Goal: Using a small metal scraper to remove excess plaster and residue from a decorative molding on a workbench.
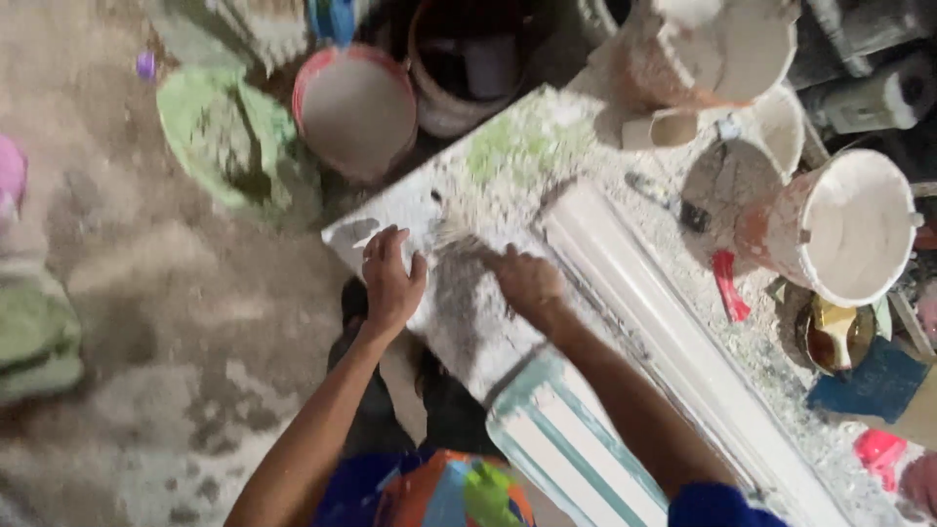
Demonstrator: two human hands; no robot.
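the left hand [390, 283] is laid flat, fingers spread, on the near edge of the plaster-coated board [459, 195]. the right hand [527, 283] is closed on a brush [454, 234]; its handle is hidden. the long white moulding [634, 293] beside it is judged stiff, brittle and best supported along its length.

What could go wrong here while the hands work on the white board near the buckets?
1. The left hand rests at the edge of the board, which overhangs the floor; pressing there may tip it.
2. The right hand moves beside the long white moulding and could knock it.
3. The tilted buckets stand close and might spill.
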